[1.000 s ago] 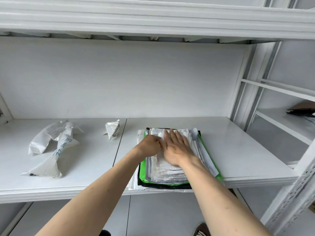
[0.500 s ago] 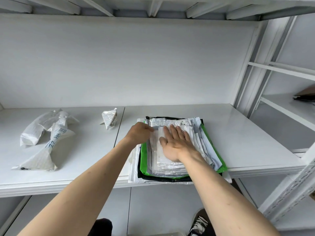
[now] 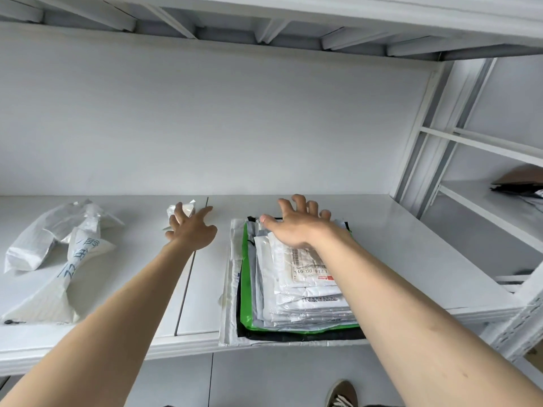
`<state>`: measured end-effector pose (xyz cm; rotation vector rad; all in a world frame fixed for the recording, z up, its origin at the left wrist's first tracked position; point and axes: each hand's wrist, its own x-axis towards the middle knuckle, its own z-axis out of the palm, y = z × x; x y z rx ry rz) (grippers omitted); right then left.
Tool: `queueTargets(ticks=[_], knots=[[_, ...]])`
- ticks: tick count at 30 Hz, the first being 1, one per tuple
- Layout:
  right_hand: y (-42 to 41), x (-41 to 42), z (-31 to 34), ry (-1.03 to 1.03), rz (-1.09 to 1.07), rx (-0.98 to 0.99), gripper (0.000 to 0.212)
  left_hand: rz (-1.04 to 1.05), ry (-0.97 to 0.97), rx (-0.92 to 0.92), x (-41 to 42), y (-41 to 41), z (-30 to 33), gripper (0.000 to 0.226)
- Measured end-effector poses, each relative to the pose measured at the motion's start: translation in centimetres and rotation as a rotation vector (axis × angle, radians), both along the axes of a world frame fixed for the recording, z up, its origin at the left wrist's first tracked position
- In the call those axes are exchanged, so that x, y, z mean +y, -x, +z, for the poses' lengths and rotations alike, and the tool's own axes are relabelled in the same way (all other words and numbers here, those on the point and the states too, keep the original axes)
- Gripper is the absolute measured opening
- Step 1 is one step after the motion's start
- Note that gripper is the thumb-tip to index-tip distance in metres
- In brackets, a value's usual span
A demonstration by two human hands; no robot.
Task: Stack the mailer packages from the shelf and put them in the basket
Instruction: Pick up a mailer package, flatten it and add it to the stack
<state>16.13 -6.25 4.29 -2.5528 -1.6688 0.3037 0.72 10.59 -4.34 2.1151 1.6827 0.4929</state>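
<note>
A flat stack of mailer packages, white ones on a green and a black one, lies on the white shelf near its front edge. My right hand hovers over the stack's far end with fingers spread and holds nothing. My left hand reaches left of the stack with fingers spread, just in front of a small crumpled white mailer. Two larger crumpled white mailers lie at the shelf's left. No basket is in view.
The shelf's back wall and an upper shelf with ribs close in the space above. A white upright post stands at the right, with a neighbouring shelf holding dark and brown items. A shoe shows below.
Both hands have left the top of the stack. My left hand moved left toward the small crumpled mailer and opened; my right hand lifted and shifted to the stack's far end.
</note>
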Motion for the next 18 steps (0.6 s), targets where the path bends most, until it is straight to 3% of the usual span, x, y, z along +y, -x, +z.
queueTargets(ticks=[6, 12, 18], knots=[[0.7, 2.8, 1.0, -0.178, 0.079, -0.01, 0.062, -0.016, 0.05, 0.102, 2.8, 0.6, -1.7, 0.043], [0.9, 4.2, 0.6, -0.168, 0.103, -0.026, 0.063, 0.006, 0.085, 0.181, 4.0, 1.0, -3.1, 0.061], [1.4, 3.5, 0.3, -0.162, 0.133, -0.002, 0.06, -0.054, 0.127, 0.267, 4.0, 2.4, -3.2, 0.052]])
